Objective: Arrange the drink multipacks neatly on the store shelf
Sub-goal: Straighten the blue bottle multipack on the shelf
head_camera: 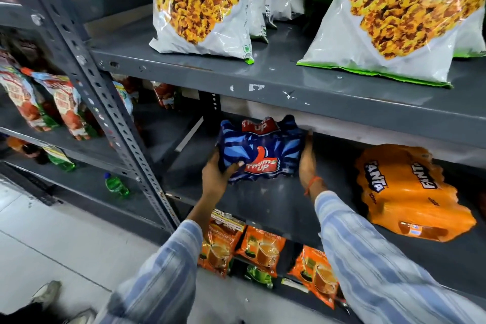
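Note:
A blue Thums Up multipack sits on the middle grey shelf, under the shelf above. My left hand grips its lower left corner, thumb on the front wrap. My right hand is pressed flat against its right side, with an orange thread on the wrist. An orange Fanta multipack lies tilted on the same shelf, to the right, apart from the blue pack.
Big white snack bags stand on the upper shelf. Orange tea packets fill the shelf below. A slotted grey upright stands to the left, with sauce pouches and a green bottle beyond it.

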